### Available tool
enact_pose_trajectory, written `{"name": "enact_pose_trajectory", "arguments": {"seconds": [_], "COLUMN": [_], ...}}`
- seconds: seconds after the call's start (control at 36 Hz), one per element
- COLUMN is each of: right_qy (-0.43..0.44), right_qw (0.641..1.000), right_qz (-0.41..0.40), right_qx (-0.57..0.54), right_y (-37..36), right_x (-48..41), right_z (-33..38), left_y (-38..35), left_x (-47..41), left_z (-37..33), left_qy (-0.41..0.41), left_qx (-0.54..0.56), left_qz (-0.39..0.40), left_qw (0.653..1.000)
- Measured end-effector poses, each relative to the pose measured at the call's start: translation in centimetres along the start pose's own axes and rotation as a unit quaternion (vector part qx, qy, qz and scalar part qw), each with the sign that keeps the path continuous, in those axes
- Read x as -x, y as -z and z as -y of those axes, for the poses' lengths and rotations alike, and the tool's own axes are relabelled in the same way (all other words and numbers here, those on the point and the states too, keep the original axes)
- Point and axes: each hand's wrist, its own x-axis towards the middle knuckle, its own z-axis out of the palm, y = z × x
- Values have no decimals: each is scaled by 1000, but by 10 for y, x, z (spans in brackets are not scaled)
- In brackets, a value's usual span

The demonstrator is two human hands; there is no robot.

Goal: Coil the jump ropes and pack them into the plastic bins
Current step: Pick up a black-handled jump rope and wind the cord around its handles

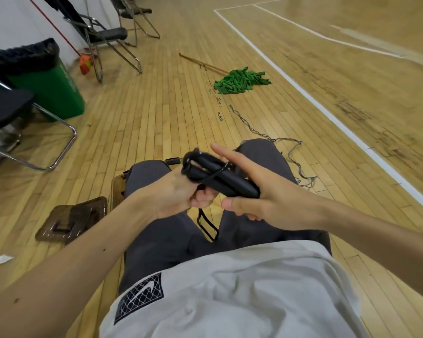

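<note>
Progress: black jump rope (220, 181) nearly coiled | left hand (174, 193) grips bundle, right hand (261, 191) flat, steadying handles | grey rope (305, 182) loose on floor | brown bin (115, 189) packing pending

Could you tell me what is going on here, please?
A seated person is bundling a black jump rope, its cord wrapped round the two handles. The left hand grips one end; the right hand steadies the other, index finger straight. A loop of cord hangs between the knees. A brown translucent plastic lid and a thin grey rope lie on the floor.
</note>
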Motion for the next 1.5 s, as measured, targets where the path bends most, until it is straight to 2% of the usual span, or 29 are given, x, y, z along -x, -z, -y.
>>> {"name": "enact_pose_trajectory", "arguments": {"seconds": [0.08,0.28,0.36,0.5,0.64,0.69,0.75,0.89,0.94,1.06,1.14,1.22,1.33,1.5], "right_qy": [-12,-48,-62,-87,-130,-147,-165,-202,-206,-213,-220,-215,-214,-206], "right_qw": [998,989,984,977,972,971,968,964,967,973,975,976,974,959], "right_qz": [-13,-60,-81,-119,-141,-141,-142,-130,-122,-84,-33,7,44,100], "right_qx": [-59,-127,-143,-152,-134,-125,-129,-117,-89,-18,-5,12,62,166], "right_y": [2,9,14,26,41,41,40,39,36,30,27,24,21,21], "right_x": [-1,-9,-10,-12,-11,-11,-11,-14,-16,-19,-20,-19,-19,-17], "right_z": [-5,-17,-23,-31,-42,-49,-55,-60,-59,-52,-43,-34,-23,-15], "left_y": [-8,-15,-14,-12,-8,-7,-8,-8,-7,-7,-8,-9,-7,-8], "left_x": [-3,-9,-11,-10,-9,-10,-10,-7,-5,-1,-1,-3,-10,-19], "left_z": [0,6,10,17,25,25,24,6,-6,-32,-48,-63,-73,-81], "left_qy": [-32,-31,-27,-10,-31,-49,-72,-146,-181,-231,-261,-252,-232,-189], "left_qx": [-43,-143,-208,-219,-295,-361,-446,-637,-672,-704,-729,-727,-711,-659], "left_qz": [-29,-67,-72,-61,-71,-84,-96,-130,-136,-111,-72,-20,0,46], "left_qw": [998,987,975,974,952,927,887,746,705,662,628,638,664,726]}}
